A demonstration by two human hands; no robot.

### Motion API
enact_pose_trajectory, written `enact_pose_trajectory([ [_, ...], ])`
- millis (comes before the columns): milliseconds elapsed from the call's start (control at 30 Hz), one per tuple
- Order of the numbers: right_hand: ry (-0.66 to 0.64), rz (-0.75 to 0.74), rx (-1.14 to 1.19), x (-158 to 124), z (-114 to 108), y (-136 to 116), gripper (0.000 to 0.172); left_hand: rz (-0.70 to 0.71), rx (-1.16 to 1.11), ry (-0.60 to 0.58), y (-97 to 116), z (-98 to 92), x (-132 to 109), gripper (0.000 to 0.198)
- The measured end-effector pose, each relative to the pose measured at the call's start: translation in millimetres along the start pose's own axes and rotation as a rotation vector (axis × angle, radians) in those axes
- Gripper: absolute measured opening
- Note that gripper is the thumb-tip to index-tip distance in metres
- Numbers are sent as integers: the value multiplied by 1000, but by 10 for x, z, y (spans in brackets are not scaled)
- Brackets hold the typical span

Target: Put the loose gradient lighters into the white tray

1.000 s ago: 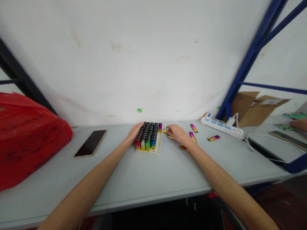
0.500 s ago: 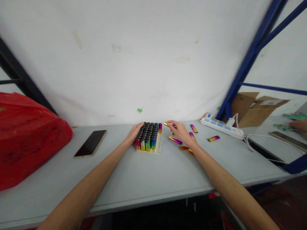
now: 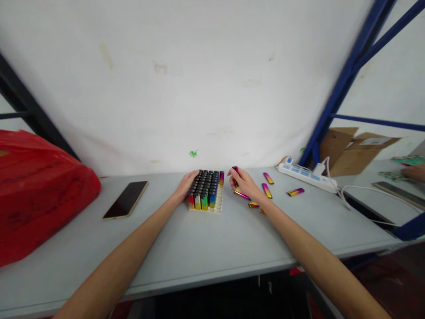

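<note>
A white rack (image 3: 218, 206) holds rows of upright lighters (image 3: 205, 188) with black tops and metallic red, silver, green and blue bodies. Along its right side run bare slots, with one purple-and-gold lighter (image 3: 222, 178) standing at the far end. My left hand (image 3: 186, 185) is closed against the rack's left side, its fingertips partly hidden behind the lighters. Just right of the rack, my right hand (image 3: 243, 180) pinches another purple-and-gold lighter (image 3: 235, 169), held roughly upright. Beneath that hand lies a loose lighter (image 3: 244, 195), partly covered by the fingers.
Several more loose lighters (image 3: 267, 190) lie to the right. A phone (image 3: 126, 199) and a red plastic bag (image 3: 43, 195) are on the left. At the back right sit a power strip (image 3: 307, 176) with cables and a cardboard box (image 3: 355, 153). Another person's hand (image 3: 413, 172) shows far right.
My right hand has turned the lighter from lying nearly flat to roughly upright, shifting slightly. My left hand stays on the rack.
</note>
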State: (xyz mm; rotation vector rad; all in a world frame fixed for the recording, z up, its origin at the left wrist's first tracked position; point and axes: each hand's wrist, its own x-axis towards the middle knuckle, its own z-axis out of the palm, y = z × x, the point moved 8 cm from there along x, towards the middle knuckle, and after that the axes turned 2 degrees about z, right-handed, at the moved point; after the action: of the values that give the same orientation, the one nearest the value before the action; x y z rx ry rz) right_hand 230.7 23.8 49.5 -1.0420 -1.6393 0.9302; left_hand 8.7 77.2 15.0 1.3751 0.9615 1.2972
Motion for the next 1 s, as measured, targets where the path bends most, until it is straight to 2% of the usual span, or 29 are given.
enact_pose_trajectory([
  [100,-27,50,62,-23,95,24,43,-6,8,9,8,-3,-5,40],
  [333,168,5,-286,-124,66,-110,55,14,20,3,35,10,-11,41],
  [533,283,-26,-393,-151,38,-170,41,-1,-9,-6,-49,-10,29,39],
  [867,239,-96,-423,-178,75,-245,52,44,37,-10,6,-10,26,39],
  [1000,249,-78,-454,-170,63,-208,45,27,40,-12,-1,-6,19,43],
])
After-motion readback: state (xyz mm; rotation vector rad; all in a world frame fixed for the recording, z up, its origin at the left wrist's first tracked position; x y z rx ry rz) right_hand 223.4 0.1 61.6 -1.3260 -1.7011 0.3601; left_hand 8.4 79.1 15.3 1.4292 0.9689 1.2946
